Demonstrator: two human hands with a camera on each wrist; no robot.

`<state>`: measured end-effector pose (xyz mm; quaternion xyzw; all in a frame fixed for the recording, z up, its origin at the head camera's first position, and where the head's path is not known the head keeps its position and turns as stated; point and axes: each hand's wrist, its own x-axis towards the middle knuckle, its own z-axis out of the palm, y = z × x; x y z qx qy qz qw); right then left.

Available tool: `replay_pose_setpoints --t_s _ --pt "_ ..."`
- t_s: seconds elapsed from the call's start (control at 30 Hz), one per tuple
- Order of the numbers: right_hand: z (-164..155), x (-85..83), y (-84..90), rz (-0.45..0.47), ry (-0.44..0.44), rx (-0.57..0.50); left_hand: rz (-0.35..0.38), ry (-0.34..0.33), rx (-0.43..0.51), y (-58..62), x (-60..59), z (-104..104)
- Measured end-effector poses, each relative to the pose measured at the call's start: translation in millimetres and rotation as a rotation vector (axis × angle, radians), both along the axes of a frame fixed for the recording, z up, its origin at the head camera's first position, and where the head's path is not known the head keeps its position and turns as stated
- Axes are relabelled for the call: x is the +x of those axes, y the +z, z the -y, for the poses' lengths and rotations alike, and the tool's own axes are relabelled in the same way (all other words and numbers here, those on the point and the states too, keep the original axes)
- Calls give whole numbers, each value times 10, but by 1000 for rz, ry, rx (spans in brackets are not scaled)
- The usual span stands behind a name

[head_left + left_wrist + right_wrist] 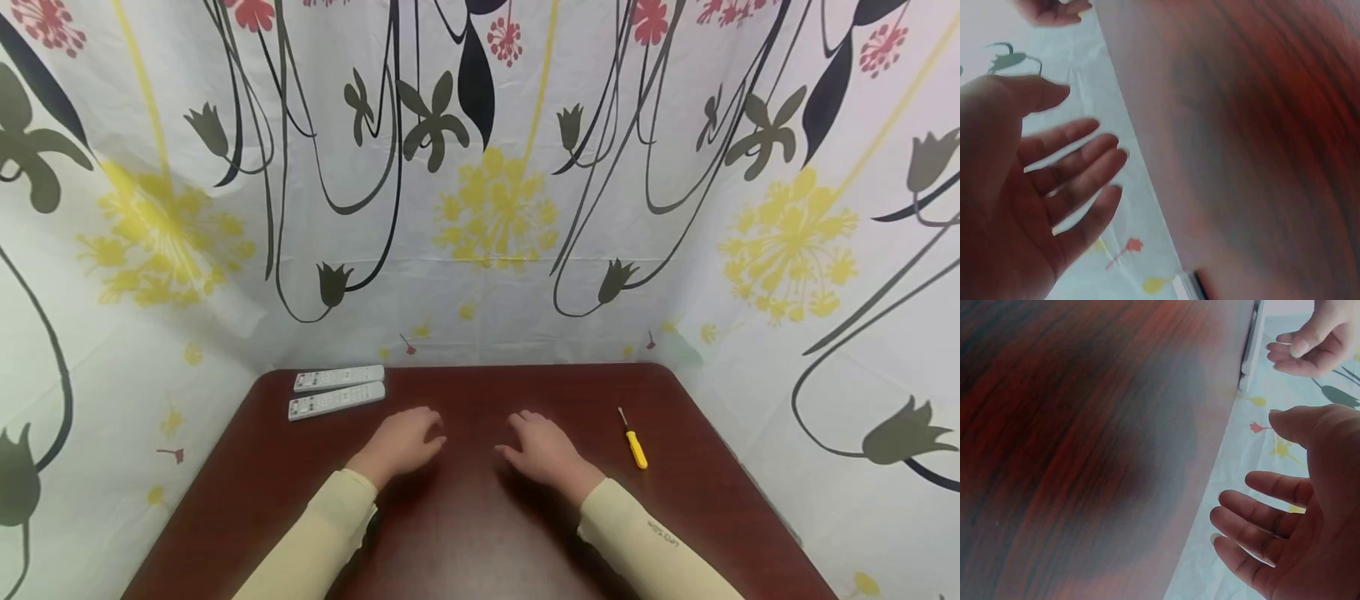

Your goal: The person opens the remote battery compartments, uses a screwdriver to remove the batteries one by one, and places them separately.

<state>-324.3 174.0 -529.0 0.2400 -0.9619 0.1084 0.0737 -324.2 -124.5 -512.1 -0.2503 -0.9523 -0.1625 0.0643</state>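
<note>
My left hand [405,440] hovers above the dark red-brown table with its fingers loosely bent and nothing held; its bare palm and spread fingers show in the left wrist view. My right hand [546,448] is a short way to the right, in the same relaxed pose and holding nothing, as the right wrist view confirms. Two white remote controls, a rear one [339,378] and a front one [337,401], lie side by side beyond my left hand. To the right of my right hand lies a screwdriver [634,442] with a yellow handle and a thin metal shaft.
The wood-grain table [480,533] has rounded far corners. A white curtain [480,308] printed with yellow, red and dark flowers hangs behind it and along both sides. Light sleeves cover both forearms.
</note>
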Motion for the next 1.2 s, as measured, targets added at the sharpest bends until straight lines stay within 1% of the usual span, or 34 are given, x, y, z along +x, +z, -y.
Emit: replay_pose_setpoints --t_s 0.13,0.27,0.43,0.67,0.73,0.93,1.07,1.2 --pt "-9 7 -3 9 -1 1 22 -31 -16 -15 -35 137" --pt "-21 20 -4 23 -4 -4 42 -22 -5 -6 -65 298" --pt "-31 36 4 33 -4 -6 63 14 14 36 -112 516" --pt "-38 40 22 39 -6 2 132 86 49 99 -172 813" --pt "-41 44 28 46 -9 0 142 95 54 109 -186 889" --pt "-48 55 38 53 -12 -3 133 119 51 129 -223 1106" --pt "-53 59 40 47 -7 -6 151 133 73 184 -232 1236" --pt "-56 69 44 52 -5 -8 157 134 79 231 -250 1360"
